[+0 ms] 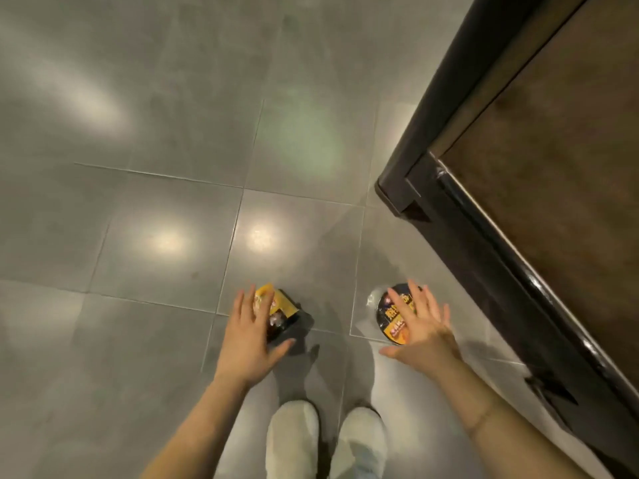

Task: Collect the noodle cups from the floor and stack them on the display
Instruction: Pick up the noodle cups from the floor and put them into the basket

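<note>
Glossy grey tiled floor [166, 140] — dark wooden display [553, 188] at right.

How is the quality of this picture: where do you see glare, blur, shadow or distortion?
Head view: bright glare patches lie on the grey tiled floor; the left hand, right hand and both noodle cups are soft, their print unreadable; dark shadows fall on the floor beside the left cup; the wide lens slants the dark display edge.

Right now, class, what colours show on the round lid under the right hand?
Black lid with orange and yellow print, head view.
</note>
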A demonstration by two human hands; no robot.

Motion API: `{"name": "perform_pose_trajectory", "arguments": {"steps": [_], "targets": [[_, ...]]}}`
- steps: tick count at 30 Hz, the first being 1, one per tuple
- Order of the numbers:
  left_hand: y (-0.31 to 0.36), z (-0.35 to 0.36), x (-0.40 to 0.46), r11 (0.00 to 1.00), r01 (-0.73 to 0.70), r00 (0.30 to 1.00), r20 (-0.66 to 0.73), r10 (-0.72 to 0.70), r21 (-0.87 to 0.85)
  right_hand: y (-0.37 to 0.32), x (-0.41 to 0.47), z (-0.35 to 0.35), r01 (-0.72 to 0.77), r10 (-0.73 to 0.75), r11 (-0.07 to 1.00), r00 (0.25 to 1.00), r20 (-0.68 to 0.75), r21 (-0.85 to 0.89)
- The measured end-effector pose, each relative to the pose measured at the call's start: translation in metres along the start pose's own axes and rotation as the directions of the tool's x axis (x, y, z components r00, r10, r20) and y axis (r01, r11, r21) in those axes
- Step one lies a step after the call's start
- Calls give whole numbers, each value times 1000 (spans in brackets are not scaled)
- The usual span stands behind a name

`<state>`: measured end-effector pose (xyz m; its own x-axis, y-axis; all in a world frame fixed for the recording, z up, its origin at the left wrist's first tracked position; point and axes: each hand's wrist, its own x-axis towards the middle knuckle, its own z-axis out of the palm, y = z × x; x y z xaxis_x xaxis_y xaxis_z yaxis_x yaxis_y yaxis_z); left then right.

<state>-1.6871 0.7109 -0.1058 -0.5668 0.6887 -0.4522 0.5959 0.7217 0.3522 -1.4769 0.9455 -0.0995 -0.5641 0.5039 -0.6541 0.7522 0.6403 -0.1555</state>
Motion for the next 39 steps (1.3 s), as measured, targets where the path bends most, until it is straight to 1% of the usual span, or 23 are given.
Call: {"name": "perform_pose_trajectory", "arguments": {"steps": [2, 4, 6, 8, 10, 13, 16, 18, 20, 22, 25, 29, 32, 33, 36, 39], "targets": [[-15, 19, 20, 999, 51, 998, 28, -51, 5, 4, 19, 24, -38, 37, 999, 999, -23, -33], [-26, 32, 36, 995, 85, 993, 82, -80, -54, 5, 29, 39, -45, 41, 998, 992, -123, -32], [-32, 37, 45, 989, 107, 992, 79, -100, -98, 6, 37, 46, -50, 45, 999, 975, -220, -20], [-28, 32, 47, 981, 135, 989, 85, -124, -138, 4, 39, 43, -52, 49, 999, 970, -240, -6], [-17, 15, 40, 956, 177, 981, 123, -152, -234, -2, 31, 30, -59, 63, 998, 973, -224, 25], [6, -25, 16, 939, 159, 985, 109, -132, -306, -15, -5, -10, -58, 73, 991, 990, -124, 124], [43, -87, -22, 918, 166, 985, 95, -141, -360, -29, -68, -67, -42, 63, 956, 996, -63, 289], [71, -136, -51, 899, 200, 979, 112, -169, -390, -35, -118, -110, -31, 53, 930, 997, -51, 365], [99, -188, -78, 893, 218, 974, 148, -172, -394, -42, -171, -154, -19, 53, 911, 996, -72, 412], [126, -238, -106, 890, 196, 977, 160, -141, -412, -49, -226, -193, -25, 79, 889, 992, -99, 457], [162, -302, -145, 913, 145, 984, 148, -94, -381, -62, -301, -240, -98, 167, 852, 982, -90, 514], [196, -364, -198, 922, 107, 986, 160, -50, -373, -87, -383, -272, -160, 284, 769, 953, -107, 618], [212, -393, -234, 954, -2, 977, 203, 66, -299, -104, -432, -275, -156, 334, 717, 932, -139, 679], [215, -400, -243, 952, -44, 971, 213, 113, -302, -109, -449, -272, -152, 361, 692, 919, -156, 706], [218, -409, -262, 941, -113, 954, 228, 192, -319, -125, -501, -263, -131, 468, 569, 863, -188, 812], [231, -414, -294, 926, -208, 927, 239, 290, -316, -138, -555, -248, -84, 542, 458, 815, -204, 885]]}}
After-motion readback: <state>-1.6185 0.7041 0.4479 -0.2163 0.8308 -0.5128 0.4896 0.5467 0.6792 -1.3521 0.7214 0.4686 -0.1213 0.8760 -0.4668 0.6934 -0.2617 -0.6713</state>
